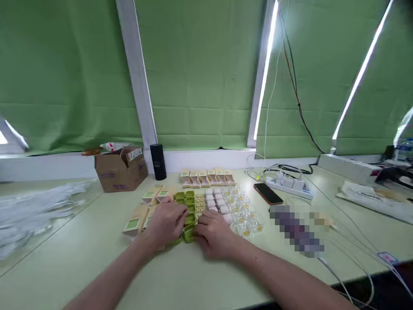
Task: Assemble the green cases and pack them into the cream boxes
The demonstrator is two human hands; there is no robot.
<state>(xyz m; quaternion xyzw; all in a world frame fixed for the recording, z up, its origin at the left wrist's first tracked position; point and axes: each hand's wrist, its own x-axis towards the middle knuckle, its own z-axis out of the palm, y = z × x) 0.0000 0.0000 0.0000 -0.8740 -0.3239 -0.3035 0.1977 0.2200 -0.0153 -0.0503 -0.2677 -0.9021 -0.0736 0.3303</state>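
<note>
Two columns of small green open-topped containers (pixel 190 219) stand in the middle of the table. My right hand (pixel 214 232) has curled fingers at the right side of the nearest green container (pixel 189 234), gripping its edge. My left hand (pixel 166 221) is closed over the left column and hides part of it; what its fingers hold is hidden. Small cream-coloured square pieces (pixel 200 202) lie right of the containers. Beyond them come pinkish-white blocks (pixel 220 203), then clear plastic cups (pixel 243 215) with yellow spots. Folded tan paper packs (pixel 137 219) with green labels lie by my left hand.
More tan packs (pixel 206 178) form a row at the back. A cardboard box (pixel 121 170) and black cylinder (pixel 158 162) stand behind, left. To the right are a phone (pixel 268 193), a power strip (pixel 288 186) and loose cables. White strips (pixel 38 206) cover the far left.
</note>
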